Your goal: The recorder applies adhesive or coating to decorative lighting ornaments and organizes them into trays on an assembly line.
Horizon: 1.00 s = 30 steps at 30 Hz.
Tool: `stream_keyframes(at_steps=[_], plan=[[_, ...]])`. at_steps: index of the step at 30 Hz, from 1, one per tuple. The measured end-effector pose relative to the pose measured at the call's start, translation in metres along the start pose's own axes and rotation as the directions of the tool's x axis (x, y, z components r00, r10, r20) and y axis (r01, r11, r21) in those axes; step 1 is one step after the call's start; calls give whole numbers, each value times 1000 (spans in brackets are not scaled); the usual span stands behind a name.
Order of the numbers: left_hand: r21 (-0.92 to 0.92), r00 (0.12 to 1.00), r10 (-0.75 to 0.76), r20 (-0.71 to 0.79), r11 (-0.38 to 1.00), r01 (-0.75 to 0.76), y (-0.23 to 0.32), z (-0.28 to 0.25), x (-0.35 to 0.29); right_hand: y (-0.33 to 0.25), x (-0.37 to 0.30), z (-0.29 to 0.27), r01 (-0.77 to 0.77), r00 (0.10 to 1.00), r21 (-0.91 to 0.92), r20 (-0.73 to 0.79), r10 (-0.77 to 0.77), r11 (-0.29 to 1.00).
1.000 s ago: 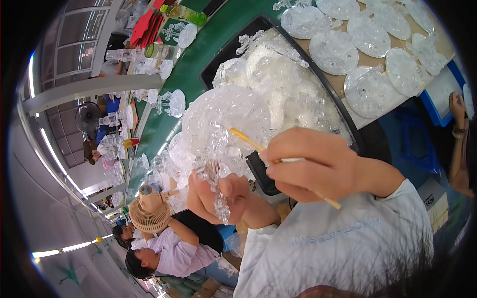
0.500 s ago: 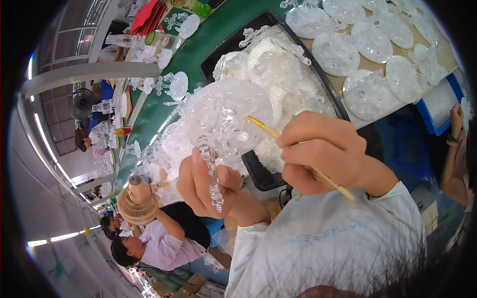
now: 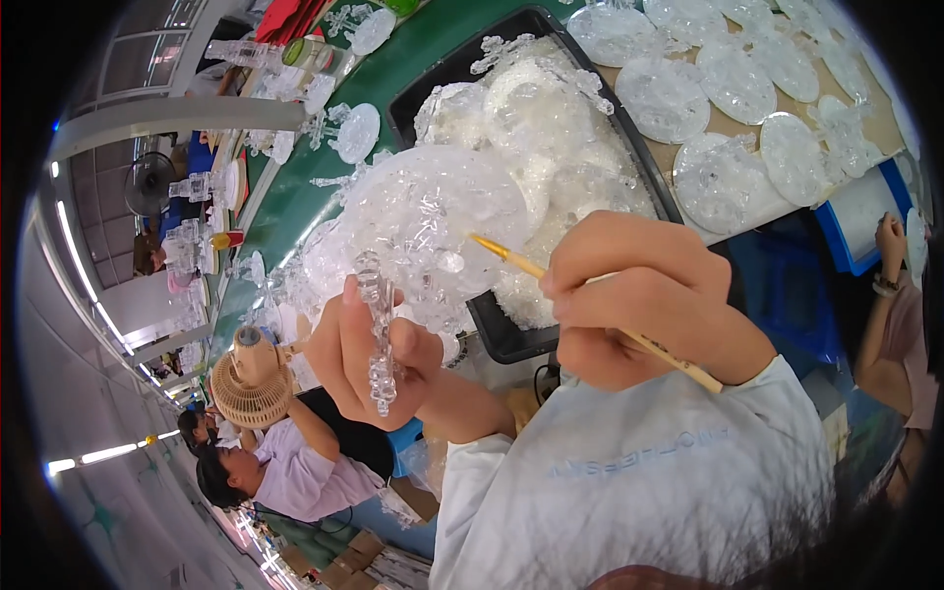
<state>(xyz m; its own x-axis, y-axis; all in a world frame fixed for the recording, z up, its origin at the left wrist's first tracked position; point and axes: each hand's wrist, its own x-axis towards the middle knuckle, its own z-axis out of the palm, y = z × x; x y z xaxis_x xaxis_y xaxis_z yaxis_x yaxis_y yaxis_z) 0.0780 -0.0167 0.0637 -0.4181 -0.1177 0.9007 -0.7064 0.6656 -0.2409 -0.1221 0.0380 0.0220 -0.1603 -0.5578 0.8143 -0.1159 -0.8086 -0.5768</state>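
My left hand (image 3: pixel 379 364) grips a clear plastic snowflake-shaped piece (image 3: pixel 378 339) edge-on, thumb and fingers pinching its rim. My right hand (image 3: pixel 639 300) holds a thin wooden brush (image 3: pixel 511 258) like a pen, its tip pointing left toward a second clear round piece (image 3: pixel 433 221) just above the left hand. A white sleeve covers my right forearm. Behind the hands lies a black tray (image 3: pixel 501 339) heaped with clear plastic parts.
A green conveyor belt (image 3: pixel 295 187) runs up the left with scattered clear pieces. Round clear discs (image 3: pixel 718 88) lie on a brown board at top right. A small tan fan (image 3: pixel 251 379) stands at the left. Another person (image 3: pixel 285 462) sits below left; someone's arm (image 3: pixel 890 275) shows at right.
Both hands have risen slightly and come closer together. The brush tip now sits nearer the clear piece above my left hand.
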Motion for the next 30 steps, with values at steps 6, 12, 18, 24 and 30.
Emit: stream_keyframes(at_steps=[6, 12, 18, 24, 30], plan=[[-22, 1000, -25, 7, 999, 25, -5, -5, 0, -4, -1, 0, -63, 998, 28, 14, 63, 998], [-106, 999, -40, 9, 994, 41, -6, -3, -1, -2, -3, 1, 1, 1000, -116, 12, 1, 993], [-168, 998, -56, 24, 984, 60, -3, -2, -3, -5, -4, 0, 18, 998, -72, 58, -14, 997], [-149, 992, -68, 102, 985, 83, -7, -4, -2, -6, -2, -3, -10, 998, -122, 57, 17, 992], [-166, 986, -7, 168, 985, 36, -9, -2, 6, 0, 0, -2, 20, 999, -109, 45, -15, 994]])
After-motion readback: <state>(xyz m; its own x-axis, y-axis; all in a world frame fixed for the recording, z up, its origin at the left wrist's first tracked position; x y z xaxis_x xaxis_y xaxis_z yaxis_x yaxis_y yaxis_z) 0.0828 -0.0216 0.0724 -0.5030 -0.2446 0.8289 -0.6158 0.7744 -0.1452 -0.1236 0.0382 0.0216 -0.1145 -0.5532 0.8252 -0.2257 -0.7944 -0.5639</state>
